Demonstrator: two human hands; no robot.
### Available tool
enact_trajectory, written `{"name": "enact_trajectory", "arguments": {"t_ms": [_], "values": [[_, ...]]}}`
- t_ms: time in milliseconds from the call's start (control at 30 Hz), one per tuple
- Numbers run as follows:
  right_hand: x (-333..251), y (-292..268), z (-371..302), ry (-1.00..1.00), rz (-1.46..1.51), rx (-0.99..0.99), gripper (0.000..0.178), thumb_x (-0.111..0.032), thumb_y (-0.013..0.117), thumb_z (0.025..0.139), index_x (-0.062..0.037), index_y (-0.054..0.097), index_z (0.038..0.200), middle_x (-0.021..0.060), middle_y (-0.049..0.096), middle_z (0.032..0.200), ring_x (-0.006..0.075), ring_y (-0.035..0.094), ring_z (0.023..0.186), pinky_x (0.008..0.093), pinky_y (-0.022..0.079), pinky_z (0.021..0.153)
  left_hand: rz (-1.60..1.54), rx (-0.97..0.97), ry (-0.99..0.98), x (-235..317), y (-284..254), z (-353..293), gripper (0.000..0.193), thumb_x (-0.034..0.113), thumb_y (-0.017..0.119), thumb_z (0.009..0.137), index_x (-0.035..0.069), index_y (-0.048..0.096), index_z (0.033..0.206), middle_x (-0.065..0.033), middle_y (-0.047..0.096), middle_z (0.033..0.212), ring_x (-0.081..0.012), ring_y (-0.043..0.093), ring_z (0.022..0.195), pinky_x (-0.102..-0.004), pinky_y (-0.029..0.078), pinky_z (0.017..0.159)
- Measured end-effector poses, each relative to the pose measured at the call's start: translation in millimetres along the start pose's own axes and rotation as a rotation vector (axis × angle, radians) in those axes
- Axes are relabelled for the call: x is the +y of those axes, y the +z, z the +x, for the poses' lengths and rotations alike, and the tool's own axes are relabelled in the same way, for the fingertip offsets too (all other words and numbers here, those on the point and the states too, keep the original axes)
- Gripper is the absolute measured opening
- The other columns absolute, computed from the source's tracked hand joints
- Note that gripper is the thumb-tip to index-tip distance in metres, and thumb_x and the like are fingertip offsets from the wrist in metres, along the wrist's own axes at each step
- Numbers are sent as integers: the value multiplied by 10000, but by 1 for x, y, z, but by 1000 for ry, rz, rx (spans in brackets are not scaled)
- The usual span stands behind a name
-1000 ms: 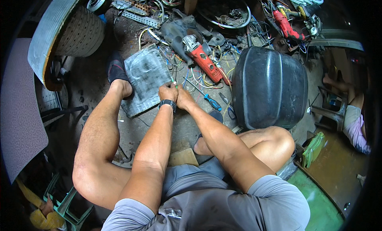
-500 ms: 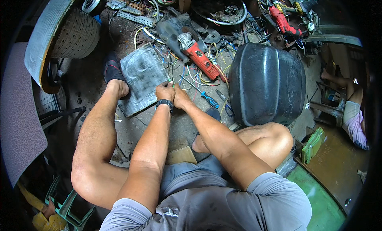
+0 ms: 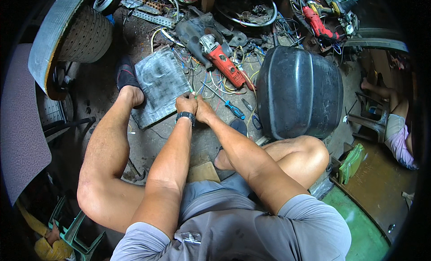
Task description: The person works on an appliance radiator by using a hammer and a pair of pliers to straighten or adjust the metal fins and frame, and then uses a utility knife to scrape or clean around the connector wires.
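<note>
Hardly anything has shifted over the last second: the left hand [image 3: 185, 104] and right hand [image 3: 204, 111] stay together beside the scuffed grey, flat rectangular slab [image 3: 158, 77], suggesting fine fingertip work continues. Both are curled nearly closed, apparently pinching a thin green wire-like strand [image 3: 193, 93] at their fingertips, though the exact grip is hidden; the forearms reach forward and converge.

Grey floor [image 3: 155, 148], cluttered

Floor scuffed, dirty from where I'm standing. On it: flat silvery panel [image 3: 159, 81], blue screwdriver [image 3: 234, 109], loose wires [image 3: 220, 86], big black case [image 3: 300, 95] at right. Red grinder [image 3: 228, 68] among wires; can't tell if touching floor.
</note>
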State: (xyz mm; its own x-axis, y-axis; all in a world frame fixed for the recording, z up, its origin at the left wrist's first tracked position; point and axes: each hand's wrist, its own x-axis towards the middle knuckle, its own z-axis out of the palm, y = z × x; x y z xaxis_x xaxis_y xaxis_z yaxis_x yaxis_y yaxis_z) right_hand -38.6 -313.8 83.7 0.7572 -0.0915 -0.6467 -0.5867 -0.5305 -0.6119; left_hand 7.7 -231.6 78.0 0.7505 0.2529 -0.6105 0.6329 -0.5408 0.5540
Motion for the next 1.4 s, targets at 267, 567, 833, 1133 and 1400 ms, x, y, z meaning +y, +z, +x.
{"name": "enact_trajectory", "arguments": {"t_ms": [267,567,833,1133,1400], "values": [[4,-1,-6,21,-14,-3,493,-178,627,898,59,407,1270,374,635,1136,500,620,1120,537,497,928,19,1,3,3,-1,-14,377,318,751,870,26,756,1108,-252,736,1038,-353,724,999,-396,538,899],[3,0,-14,31,-3,-11,488,-150,624,894,57,383,1264,370,650,1087,515,628,1087,548,502,907,16,6,5,-5,0,-15,357,304,745,879,28,757,1106,-252,734,1038,-351,726,993,-394,536,900],[16,11,-12,-36,4,16,516,-171,646,880,58,376,1256,376,651,1058,528,629,1057,549,509,880,14,15,16,-19,6,-14,349,294,746,879,23,757,1099,-245,738,1028,-352,731,968,-394,542,884],[27,15,-21,-2,-20,4,547,-160,663,868,47,355,1271,366,652,1069,515,633,1065,557,501,890,-14,-3,8,-19,5,-32,372,317,736,892,27,748,1124,-241,736,1046,-352,725,976,-407,543,887],[35,16,-23,-47,-46,37,552,-175,678,863,46,367,1263,353,665,1037,507,649,1029,546,511,859,-22,15,58,-34,19,-26,342,287,736,894,22,752,1110,-229,746,1017,-327,735,938,-395,546,867]]}}
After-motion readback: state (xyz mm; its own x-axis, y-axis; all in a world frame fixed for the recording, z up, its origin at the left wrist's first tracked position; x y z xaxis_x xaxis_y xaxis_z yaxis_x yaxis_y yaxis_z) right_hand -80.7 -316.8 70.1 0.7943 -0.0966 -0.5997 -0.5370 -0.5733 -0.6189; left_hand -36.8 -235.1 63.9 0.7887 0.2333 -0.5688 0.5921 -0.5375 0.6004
